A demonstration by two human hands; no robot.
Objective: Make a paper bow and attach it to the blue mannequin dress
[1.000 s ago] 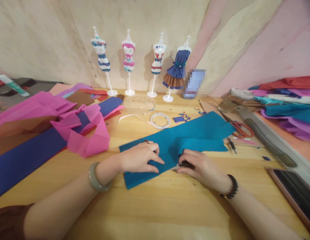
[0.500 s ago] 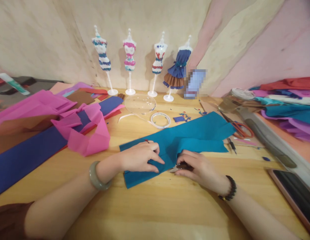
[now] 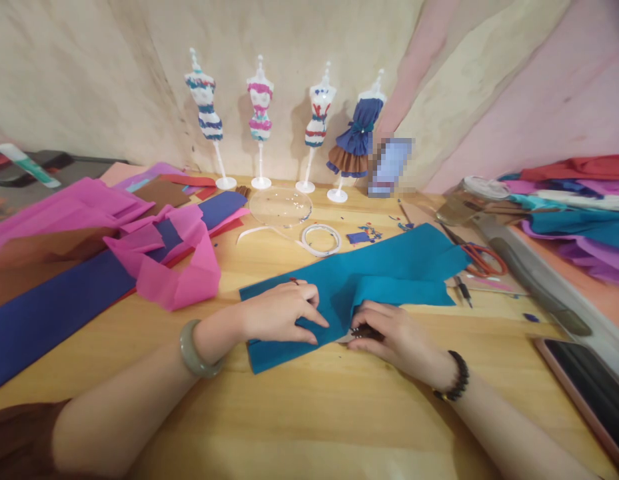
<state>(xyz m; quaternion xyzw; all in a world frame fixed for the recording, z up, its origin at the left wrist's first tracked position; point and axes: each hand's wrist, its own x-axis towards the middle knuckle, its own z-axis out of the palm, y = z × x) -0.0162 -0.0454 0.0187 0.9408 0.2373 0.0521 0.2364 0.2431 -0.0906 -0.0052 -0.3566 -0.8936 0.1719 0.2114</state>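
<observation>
A long teal sheet [image 3: 399, 257], either fabric or crepe-like paper, lies across the wooden table with part of it folded over near its middle. My left hand [image 3: 284, 312] rests on its left part, fingers stretched and spread, holding it flat. At the sheet's near edge, my right hand [image 3: 389, 330] is closed round a small dark-handled cutting tool [image 3: 369, 333]. Its light metal blade is at the edge of the sheet, mostly covered. My fingers hide much of the tool, so I cannot tell its exact kind.
Pink sheets [image 3: 176, 283] and a long dark blue strip [image 3: 54, 323] lie left. Several mini dress forms [image 3: 316, 113] stand along the wall. A tape roll [image 3: 321, 240] and a clear dish [image 3: 282, 207] lie behind the sheet; orange-handled scissors [image 3: 484, 260], a pen [image 3: 463, 292] and a phone [image 3: 584, 393] lie right.
My right hand and the tool have shifted very slightly left, and less of the blade shows. My left hand keeps its place on the sheet.
</observation>
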